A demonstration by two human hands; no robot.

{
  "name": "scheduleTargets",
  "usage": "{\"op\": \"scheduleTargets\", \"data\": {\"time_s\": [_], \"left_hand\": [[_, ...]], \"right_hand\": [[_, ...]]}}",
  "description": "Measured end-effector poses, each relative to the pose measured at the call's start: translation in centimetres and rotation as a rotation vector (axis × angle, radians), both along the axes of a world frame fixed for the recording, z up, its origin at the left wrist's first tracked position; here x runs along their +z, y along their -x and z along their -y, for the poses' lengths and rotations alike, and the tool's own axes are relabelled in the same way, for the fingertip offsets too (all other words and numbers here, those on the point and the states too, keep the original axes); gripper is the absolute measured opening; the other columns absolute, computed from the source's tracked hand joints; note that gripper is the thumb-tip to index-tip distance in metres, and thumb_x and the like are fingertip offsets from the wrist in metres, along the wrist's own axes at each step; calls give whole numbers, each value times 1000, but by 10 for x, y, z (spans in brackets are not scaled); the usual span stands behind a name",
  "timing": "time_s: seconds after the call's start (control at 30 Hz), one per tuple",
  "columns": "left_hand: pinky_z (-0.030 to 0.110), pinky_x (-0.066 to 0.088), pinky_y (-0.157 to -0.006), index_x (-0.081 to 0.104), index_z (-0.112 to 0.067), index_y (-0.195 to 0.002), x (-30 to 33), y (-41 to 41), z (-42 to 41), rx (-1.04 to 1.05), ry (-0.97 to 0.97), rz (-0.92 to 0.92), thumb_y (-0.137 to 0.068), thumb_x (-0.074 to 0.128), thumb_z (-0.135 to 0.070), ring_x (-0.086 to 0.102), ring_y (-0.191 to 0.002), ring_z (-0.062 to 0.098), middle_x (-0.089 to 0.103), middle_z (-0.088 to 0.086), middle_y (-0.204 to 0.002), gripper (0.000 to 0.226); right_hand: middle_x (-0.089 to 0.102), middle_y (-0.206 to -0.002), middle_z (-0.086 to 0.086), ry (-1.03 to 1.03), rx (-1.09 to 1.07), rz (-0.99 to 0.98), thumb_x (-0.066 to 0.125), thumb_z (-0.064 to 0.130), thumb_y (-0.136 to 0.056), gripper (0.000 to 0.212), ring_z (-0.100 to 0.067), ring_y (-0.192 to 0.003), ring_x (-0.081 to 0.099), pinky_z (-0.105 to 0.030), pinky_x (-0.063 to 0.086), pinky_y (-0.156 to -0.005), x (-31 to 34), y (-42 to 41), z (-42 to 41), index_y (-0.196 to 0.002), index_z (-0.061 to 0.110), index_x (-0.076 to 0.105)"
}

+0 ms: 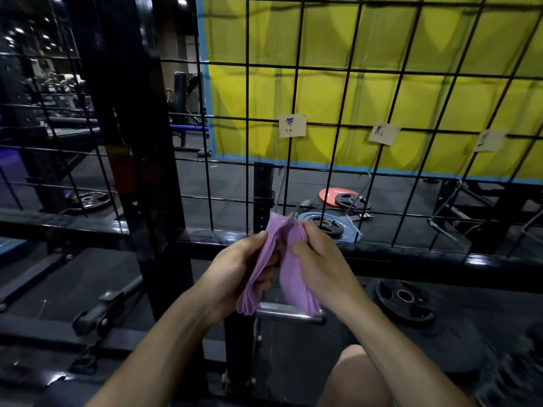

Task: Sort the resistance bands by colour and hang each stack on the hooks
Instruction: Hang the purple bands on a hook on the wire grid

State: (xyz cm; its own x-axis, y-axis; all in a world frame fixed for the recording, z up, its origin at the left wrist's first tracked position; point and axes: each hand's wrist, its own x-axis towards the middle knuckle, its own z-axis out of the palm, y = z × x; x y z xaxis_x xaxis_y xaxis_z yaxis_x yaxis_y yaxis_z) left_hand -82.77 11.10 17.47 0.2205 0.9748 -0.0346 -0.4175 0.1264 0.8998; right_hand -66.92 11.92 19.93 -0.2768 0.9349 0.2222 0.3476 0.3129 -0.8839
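A stack of purple resistance bands hangs in a loop between both hands, just in front of the black wire grid. My left hand grips the left side of the stack. My right hand pinches the right side near the top. The top of the bands sits at a thin metal hook that sticks out from the grid. Two more wire hooks stick out further right. Three paper labels are fixed to the grid above the hooks.
A thick black rack upright stands left of the grid, with a horizontal black rail below it. A chrome bar lies under the bands. Weight plates lie on the dark floor. A yellow padded wall stands behind.
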Motion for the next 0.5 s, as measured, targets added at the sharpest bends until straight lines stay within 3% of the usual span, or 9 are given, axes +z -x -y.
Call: {"op": "scheduleTargets", "data": {"time_s": [0.1, 0.17, 0.23, 0.37, 0.5], "left_hand": [[21, 45, -48, 60, -2, -91, -6, 2, 9, 9, -99, -22, -103, 47, -21, 52, -51, 12, 57, 4, -65, 27], [23, 56, -66, 65, 6, -103, -13, 5, 15, 25, -176, -117, -103, 46, -18, 68, -72, 18, 72, 17, -86, 30], [25, 57, -76, 66, 7, -114, -22, 9, 20, 23, -249, -241, -105, 46, -19, 69, -86, 22, 73, 22, -104, 34], [24, 50, -55, 66, 1, -103, -40, 19, 25, 52, -261, -409, -103, 50, -22, 61, -59, 18, 67, 14, -77, 28], [28, 50, -55, 61, 0, -92, -57, 25, 23, 52, -245, -452, -102, 53, -27, 57, -56, 21, 62, 16, -70, 30]], "right_hand": [[64, -92, 5, 31, -7, -32, 43, 16, -100, 17, -9, -84, 59, -27, 42, -70, -6, 3, 1, -96, 22, 59], [68, -94, 0, 71, -7, -93, 43, 12, -98, 20, -14, -88, 63, -29, 47, -75, -13, 9, 3, -97, 18, 62], [71, -97, -3, 108, -25, -154, 45, 10, -97, 22, -18, -90, 66, -31, 50, -79, -21, 12, 6, -98, 17, 66], [75, -97, -4, 187, 6, -168, 48, 8, -96, 23, -26, -96, 70, -45, 55, -90, -37, 13, 4, -99, 17, 70], [76, -97, -12, 248, 47, -183, 50, 6, -93, 23, -34, -98, 70, -53, 53, -96, -50, 11, 1, -99, 9, 72]]}}
